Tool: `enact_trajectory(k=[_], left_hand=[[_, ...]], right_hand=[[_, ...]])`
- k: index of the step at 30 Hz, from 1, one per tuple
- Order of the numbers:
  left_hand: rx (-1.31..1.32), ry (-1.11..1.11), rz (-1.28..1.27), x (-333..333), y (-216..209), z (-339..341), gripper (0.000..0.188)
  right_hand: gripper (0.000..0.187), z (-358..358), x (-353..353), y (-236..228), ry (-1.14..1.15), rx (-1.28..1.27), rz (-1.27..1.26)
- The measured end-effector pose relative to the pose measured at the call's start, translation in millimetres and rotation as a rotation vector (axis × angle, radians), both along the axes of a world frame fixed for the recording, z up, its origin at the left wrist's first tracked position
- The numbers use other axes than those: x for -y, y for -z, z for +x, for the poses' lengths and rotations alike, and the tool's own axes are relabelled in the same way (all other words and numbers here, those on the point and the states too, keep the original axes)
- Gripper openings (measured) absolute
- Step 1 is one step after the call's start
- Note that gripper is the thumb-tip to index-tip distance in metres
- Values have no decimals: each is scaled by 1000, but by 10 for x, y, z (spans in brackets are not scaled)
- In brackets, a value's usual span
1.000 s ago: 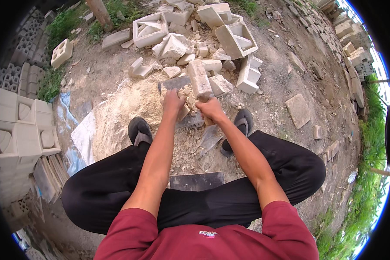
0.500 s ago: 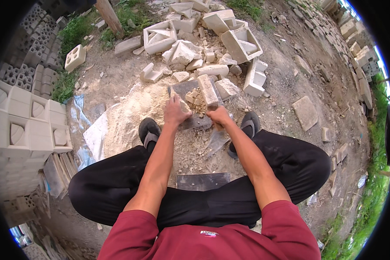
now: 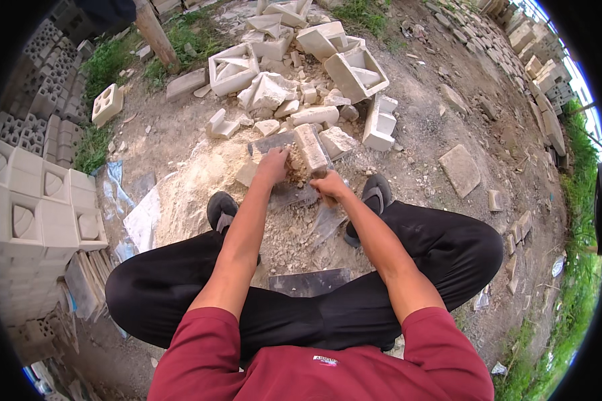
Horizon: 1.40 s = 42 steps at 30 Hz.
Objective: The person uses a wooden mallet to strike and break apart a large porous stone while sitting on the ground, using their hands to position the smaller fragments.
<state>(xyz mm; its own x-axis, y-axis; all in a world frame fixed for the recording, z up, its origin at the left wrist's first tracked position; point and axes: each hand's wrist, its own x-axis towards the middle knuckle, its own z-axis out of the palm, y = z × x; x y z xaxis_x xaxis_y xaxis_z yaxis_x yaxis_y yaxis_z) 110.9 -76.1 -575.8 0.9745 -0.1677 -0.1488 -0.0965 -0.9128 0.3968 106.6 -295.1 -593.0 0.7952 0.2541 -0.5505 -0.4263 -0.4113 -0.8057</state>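
Note:
My right hand [image 3: 330,185] is closed round the wooden handle of a hammer [image 3: 320,173], whose dark head is by the near end of a long pale block [image 3: 311,146]. The block lies on a dark flat plate [image 3: 293,195] on the ground. Beside it, my left hand [image 3: 274,166] has its fingers curled down at the crumbled stone bits [image 3: 297,166] on the plate. What those fingers hold, if anything, is hidden. A pale flat chunk [image 3: 246,173] lies just left of the left wrist.
Broken pale blocks [image 3: 267,91] are heaped beyond the plate. Sandy powder [image 3: 197,177] spreads to the left, near a white sheet [image 3: 142,219]. Stacked decorative blocks [image 3: 30,180] stand at far left. Another dark plate [image 3: 310,282] lies between my legs; a flat slab [image 3: 459,170] is at right.
My left hand has moved from the plate's left side in over the crumbs, and a pale chunk now shows left of it. My right hand keeps hold of the hammer. The view has shifted slightly.

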Motion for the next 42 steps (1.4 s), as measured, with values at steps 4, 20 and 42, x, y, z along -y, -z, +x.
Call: enact_trajectory(k=[4, 20, 42], left_hand=[[58, -87, 42, -99, -66, -88, 41], [35, -357, 81, -124, 19, -137, 43], [302, -291, 73, 7, 280, -256, 53]], right_hand=[[25, 4, -83, -326, -47, 32, -213], [30, -222, -476, -438, -64, -4, -141], [30, -351, -391, -114, -43, 216, -202]])
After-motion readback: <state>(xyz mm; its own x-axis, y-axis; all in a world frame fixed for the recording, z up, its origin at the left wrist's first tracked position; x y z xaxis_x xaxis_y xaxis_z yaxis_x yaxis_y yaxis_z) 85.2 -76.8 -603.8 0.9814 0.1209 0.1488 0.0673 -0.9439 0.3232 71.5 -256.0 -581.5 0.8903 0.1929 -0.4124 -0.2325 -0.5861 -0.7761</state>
